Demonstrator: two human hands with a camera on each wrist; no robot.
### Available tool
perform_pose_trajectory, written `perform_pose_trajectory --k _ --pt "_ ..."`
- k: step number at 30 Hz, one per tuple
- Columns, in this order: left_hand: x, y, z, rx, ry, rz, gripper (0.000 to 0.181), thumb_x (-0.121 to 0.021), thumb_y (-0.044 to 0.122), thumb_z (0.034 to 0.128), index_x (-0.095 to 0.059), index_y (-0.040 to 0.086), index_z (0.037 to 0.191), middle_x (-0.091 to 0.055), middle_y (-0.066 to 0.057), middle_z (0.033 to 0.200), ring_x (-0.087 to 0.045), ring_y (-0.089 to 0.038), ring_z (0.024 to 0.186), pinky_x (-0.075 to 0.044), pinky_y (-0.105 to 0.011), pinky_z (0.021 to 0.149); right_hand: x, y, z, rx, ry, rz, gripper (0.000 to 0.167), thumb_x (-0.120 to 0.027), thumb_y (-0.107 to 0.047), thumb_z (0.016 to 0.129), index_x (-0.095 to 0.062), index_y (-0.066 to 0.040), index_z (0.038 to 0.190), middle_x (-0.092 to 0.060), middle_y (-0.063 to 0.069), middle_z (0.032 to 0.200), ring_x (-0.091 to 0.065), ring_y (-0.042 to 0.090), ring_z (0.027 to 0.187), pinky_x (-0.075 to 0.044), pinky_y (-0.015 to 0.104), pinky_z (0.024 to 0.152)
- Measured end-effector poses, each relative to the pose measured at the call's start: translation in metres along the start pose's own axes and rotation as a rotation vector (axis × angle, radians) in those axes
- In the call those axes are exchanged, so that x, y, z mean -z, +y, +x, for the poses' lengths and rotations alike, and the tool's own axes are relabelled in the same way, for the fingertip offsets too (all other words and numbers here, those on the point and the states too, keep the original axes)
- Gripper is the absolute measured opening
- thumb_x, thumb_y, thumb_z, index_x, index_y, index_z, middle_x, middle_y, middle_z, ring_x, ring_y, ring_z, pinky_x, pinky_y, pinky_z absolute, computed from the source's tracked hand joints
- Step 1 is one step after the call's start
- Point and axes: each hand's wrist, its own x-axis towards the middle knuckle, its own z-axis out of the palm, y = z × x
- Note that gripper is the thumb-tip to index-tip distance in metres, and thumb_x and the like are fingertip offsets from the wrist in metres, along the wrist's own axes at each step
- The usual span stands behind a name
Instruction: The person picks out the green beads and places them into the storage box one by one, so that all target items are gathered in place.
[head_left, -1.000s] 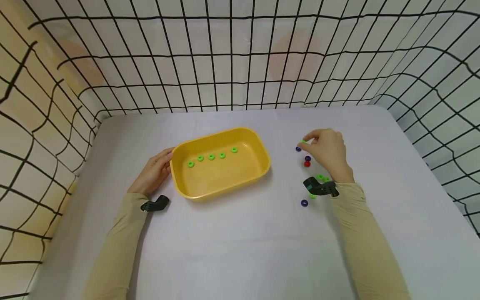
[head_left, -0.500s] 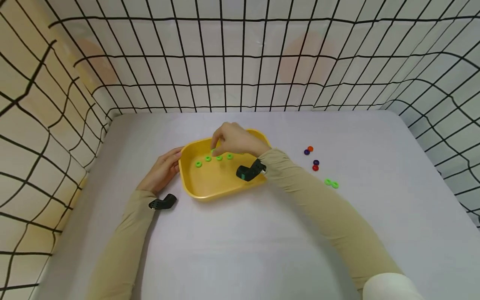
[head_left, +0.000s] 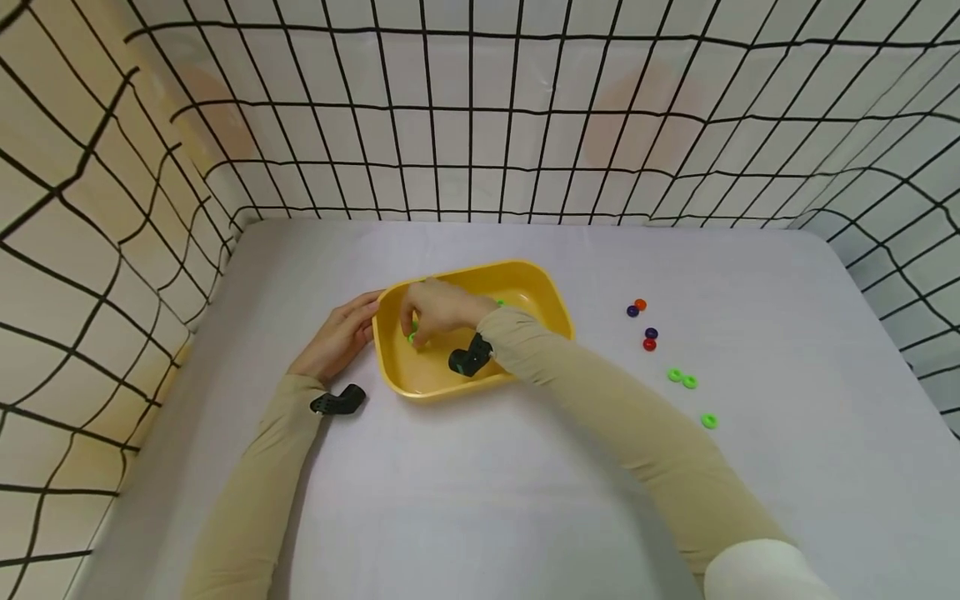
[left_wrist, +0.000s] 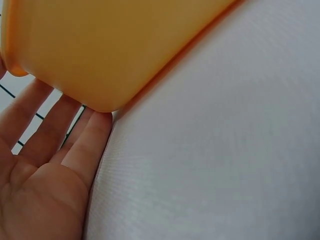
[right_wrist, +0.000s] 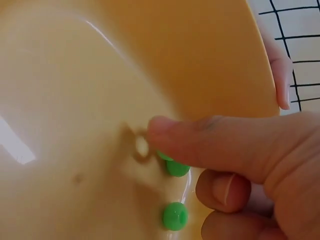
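Room between tray [head_left: 542,302] and beads [head_left: 649,344], mesh [head_left: 471,109] behind

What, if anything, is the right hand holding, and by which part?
The right hand seems to pinch a green bead; the thumb hides exactly where.

The tray [head_left: 536,292] is plain yellow, and in the right wrist view its wall runs deeper, toward orange. The green beads [right_wrist: 175,216] inside it are bright and glossy. On the white surface [head_left: 525,483], faintly lilac, three loose beads [head_left: 709,421] share that green, two [head_left: 651,333] are dark blue-purple, the orange bead [head_left: 641,305] and the red bead [head_left: 649,344] one apiece. Both sleeves [head_left: 615,400] are plain tan (a white band [head_left: 757,571] shows on the right), the wrist cameras [head_left: 339,400] black. Black mesh [head_left: 471,108] draws a grid across the pale backdrop, yellowish at left.
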Motion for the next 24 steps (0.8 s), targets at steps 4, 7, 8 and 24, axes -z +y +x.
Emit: perform_pose_trajectory --k 4,7,8,24 --pt "-0.0002 0.0012 -0.0007 0.002 0.0 0.001 0.051 -0.045 0.024 0.1064 -0.036 -0.01 0.144 -0.054 0.003 0.126 -0.055 -0.007 0.113 -0.048 -0.015 0.097 -0.0004 -0.0019 -0.0013 -0.007 -0.009 0.004 0.013 -0.083 -0.016 0.079 -0.077 -0.014 0.09 -0.065 -0.001 0.08 -0.051 0.013 0.071 -0.042 0.022 0.06" --pt "-0.0004 0.0017 -0.001 0.007 -0.004 0.007 0.052 -0.045 0.026 0.1065 -0.036 -0.009 0.145 -0.053 0.002 0.129 -0.055 -0.007 0.115 -0.048 -0.016 0.099 -0.0013 -0.0043 -0.0018 -0.013 -0.018 0.013 0.014 -0.084 -0.015 0.078 -0.077 -0.013 0.089 -0.067 -0.002 0.085 -0.052 0.013 0.074 -0.043 0.022 0.062" --pt "-0.0005 0.0018 -0.001 0.01 -0.005 0.011 0.052 -0.045 0.026 0.1066 -0.037 -0.008 0.145 -0.052 0.002 0.13 -0.054 -0.008 0.116 -0.047 -0.016 0.099 -0.0017 -0.005 -0.0018 -0.016 -0.019 0.015 0.013 -0.084 -0.014 0.078 -0.077 -0.013 0.089 -0.068 -0.001 0.086 -0.052 0.014 0.075 -0.043 0.022 0.063" --pt "0.0006 0.0 0.0 0.011 -0.01 0.027 0.054 -0.046 0.029 0.1058 -0.037 -0.007 0.145 -0.051 0.001 0.132 -0.055 -0.009 0.115 -0.049 -0.017 0.098 -0.0079 -0.0079 -0.0015 -0.047 0.008 0.013 0.016 -0.085 -0.016 0.077 -0.077 -0.016 0.09 -0.069 -0.004 0.093 -0.055 0.016 0.086 -0.047 0.026 0.072"
